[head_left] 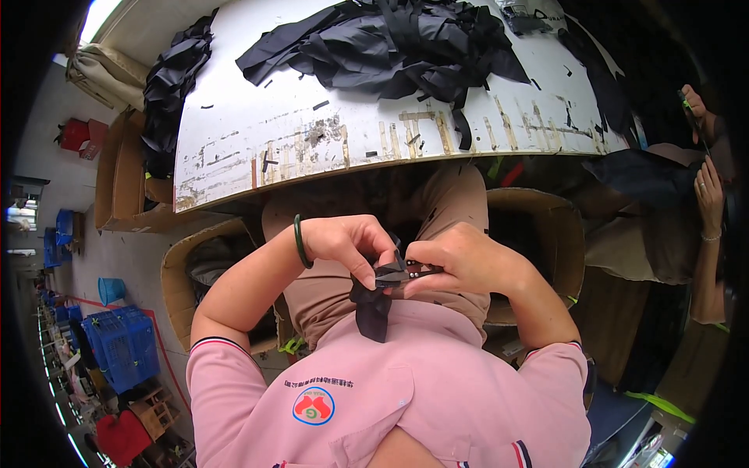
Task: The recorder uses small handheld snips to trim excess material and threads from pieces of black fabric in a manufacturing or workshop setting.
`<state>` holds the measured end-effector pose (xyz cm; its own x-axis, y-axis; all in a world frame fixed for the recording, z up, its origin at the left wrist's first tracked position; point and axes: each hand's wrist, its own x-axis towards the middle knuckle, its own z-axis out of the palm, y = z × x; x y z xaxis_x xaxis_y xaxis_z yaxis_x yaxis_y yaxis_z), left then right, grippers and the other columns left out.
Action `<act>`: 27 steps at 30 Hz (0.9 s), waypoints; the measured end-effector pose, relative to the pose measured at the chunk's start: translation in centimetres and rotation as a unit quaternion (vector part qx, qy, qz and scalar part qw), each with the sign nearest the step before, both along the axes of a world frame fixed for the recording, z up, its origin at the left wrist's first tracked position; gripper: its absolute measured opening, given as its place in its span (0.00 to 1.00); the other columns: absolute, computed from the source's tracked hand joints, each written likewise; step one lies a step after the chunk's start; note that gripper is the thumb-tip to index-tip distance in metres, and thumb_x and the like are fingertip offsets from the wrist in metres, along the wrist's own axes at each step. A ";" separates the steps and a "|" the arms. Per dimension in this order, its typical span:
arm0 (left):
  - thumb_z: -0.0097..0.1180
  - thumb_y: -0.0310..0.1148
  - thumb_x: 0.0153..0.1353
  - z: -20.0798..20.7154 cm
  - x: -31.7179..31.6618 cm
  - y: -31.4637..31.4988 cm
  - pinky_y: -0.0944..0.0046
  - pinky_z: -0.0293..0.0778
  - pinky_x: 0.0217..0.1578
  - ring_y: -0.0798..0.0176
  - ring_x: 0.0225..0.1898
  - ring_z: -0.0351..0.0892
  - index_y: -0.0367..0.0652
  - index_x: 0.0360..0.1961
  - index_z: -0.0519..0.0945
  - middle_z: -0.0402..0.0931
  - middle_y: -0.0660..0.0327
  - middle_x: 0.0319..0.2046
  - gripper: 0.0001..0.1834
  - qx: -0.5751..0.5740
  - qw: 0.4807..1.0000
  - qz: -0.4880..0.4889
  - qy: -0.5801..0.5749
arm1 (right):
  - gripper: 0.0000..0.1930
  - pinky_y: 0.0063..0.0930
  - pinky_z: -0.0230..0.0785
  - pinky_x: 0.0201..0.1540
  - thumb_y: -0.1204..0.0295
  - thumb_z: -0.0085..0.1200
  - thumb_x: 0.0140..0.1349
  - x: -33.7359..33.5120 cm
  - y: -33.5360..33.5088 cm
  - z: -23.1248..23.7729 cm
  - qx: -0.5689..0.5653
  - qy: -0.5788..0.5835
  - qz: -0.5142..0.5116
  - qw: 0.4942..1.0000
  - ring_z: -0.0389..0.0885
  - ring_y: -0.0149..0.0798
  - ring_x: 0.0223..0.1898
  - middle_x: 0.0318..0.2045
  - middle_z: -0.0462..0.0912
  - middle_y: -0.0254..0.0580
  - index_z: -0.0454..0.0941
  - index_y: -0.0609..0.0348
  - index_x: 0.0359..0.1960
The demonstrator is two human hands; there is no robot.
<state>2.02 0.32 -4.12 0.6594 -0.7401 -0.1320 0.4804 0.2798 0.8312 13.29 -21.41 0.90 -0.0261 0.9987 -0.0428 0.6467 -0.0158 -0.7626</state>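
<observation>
Just below the middle of the frame, both hands meet over the person's lap. The left hand point(347, 246), with a dark green bangle point(299, 242) on its wrist, pinches the upper edge of a small black fabric piece point(373, 300) between thumb and bent fingers point(367, 273). The fabric piece is matte black, narrow and limp; its top is bunched between the two hands and the rest hangs down as a short strip with a slanted lower end, lying against the pink shirt point(437, 374). The right hand point(468, 261) is curled tight around a small pair of thread snips point(417, 271), dark with a glint of metal, whose tips touch the bunched top of the fabric; its fingers are pressed together around the tool.

Across the upper part of the frame runs a worn white counter point(312, 132), its paint scraped and flaking along the near edge. A big heap of black fabric strips point(390, 43) lies on it at upper centre, and another dark bundle point(175, 86) hangs over its left end. Open cardboard boxes point(183, 273) stand on the floor beside the person's knees. At the right edge, another person's hands point(706, 187) work on dark cloth. Blue plastic crates point(121, 343) sit at lower left.
</observation>
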 end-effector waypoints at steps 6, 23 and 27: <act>0.65 0.22 0.51 0.2 -0.1 -0.2 0.68 0.73 0.42 0.68 0.37 0.79 0.34 0.30 0.81 0.82 0.58 0.33 0.06 -0.002 1.000 -0.005 0.021 | 0.20 0.40 0.66 0.25 0.51 0.60 0.56 0.1 -0.1 -0.6 0.002 -0.003 -0.002 1.000 0.76 0.52 0.22 0.17 0.75 0.47 0.73 0.57 0.27; 0.61 0.18 0.53 0.9 -1.7 -3.3 0.67 0.71 0.43 0.67 0.40 0.75 0.34 0.32 0.80 0.77 0.58 0.39 0.04 0.066 0.892 0.429 -0.125 | 0.19 0.37 0.66 0.23 0.54 0.64 0.53 -2.5 -0.7 -0.7 0.131 -0.085 -0.249 0.956 0.78 0.46 0.20 0.19 0.78 0.39 0.71 0.55 0.29; 0.61 0.19 0.54 1.0 -1.8 -3.1 0.68 0.70 0.44 0.67 0.40 0.75 0.35 0.33 0.81 0.78 0.59 0.38 0.06 0.073 0.895 0.420 -0.129 | 0.20 0.38 0.66 0.23 0.54 0.63 0.54 -2.2 -1.0 -0.3 0.100 -0.038 -0.241 0.965 0.78 0.47 0.20 0.19 0.77 0.41 0.71 0.56 0.29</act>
<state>0.18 -2.82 -3.10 0.9978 0.0443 0.0499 -0.0618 0.3308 0.9417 11.05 -22.40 0.56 0.4392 0.8825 0.1682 0.6544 -0.1860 -0.7329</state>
